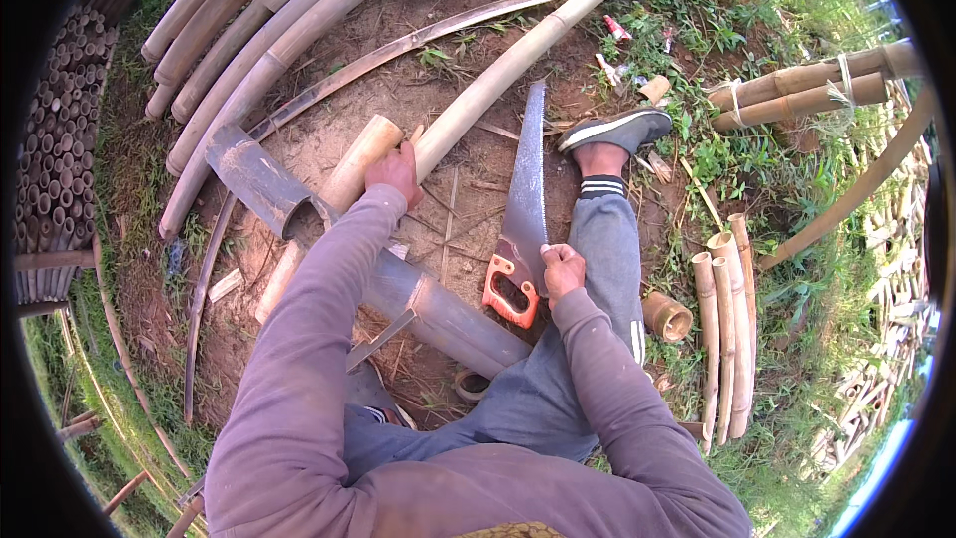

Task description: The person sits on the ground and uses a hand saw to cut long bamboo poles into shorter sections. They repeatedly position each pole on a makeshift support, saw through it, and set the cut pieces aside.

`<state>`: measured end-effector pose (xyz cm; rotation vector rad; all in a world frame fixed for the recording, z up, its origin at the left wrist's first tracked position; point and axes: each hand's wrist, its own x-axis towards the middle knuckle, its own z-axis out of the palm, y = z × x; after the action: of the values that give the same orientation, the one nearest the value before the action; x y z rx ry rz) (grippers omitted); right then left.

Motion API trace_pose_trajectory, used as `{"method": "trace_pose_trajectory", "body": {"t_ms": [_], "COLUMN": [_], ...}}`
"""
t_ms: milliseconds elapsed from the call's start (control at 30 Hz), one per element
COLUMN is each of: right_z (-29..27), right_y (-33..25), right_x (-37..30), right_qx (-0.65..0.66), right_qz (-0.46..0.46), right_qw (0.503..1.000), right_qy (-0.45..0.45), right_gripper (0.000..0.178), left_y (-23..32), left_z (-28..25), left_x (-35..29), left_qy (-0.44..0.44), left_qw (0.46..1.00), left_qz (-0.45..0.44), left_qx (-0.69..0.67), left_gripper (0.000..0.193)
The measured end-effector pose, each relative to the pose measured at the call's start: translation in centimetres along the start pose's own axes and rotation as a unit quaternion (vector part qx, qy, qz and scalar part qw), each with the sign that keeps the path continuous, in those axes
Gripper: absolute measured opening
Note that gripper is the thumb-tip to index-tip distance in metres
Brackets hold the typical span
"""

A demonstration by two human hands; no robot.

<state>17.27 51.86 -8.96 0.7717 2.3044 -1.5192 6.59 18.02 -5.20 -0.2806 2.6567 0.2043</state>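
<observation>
My left hand (pixel 393 177) curls at the bamboo pole's (pixel 533 55) lower end, left of centre; can't tell if gripping. Saw (pixel 526 189) mid-frame, toothed edge at my curled right hand (pixel 564 270); grip unclear too.

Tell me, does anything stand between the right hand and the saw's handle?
Only the saw blade: its wide end lies between the right hand and the orange handle, which no hand grips. Nothing else visible stands there.

Left grip (pixel 394 177) farther forward, right grip (pixel 565 270) curled nearer.
</observation>
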Motion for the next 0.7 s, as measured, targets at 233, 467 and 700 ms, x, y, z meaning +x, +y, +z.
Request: {"method": "trace_pose_trajectory", "body": {"t_ms": [233,467,700], "right_z": [2.1,1.1,2.9], "right_y": [-3.4,-2.8,-4.3], "right_x": [-0.7,0.4,-0.9], "right_qx": [-0.257,-0.265,-0.307], "right_qz": [-0.158,-0.168,-0.251], "right_qw": [0.953,0.949,0.917], "right_qy": [0.011,-0.015,-0.039], "right_gripper": [0.068,0.056,0.052], "left_y": [-6.5,-26.5,-43.0], "left_z": [-17.8,-11.6,2.8], "left_x": [-7.6,-33.9,-57.9], "left_qy": [0.113,0.150,0.183], "left_qw": [0.991,0.988,0.899], "left_qz": [0.070,-0.024,-0.377], "left_qx": [0.017,0.037,0.131], "left_gripper": [0.065,0.074,0.077]}}
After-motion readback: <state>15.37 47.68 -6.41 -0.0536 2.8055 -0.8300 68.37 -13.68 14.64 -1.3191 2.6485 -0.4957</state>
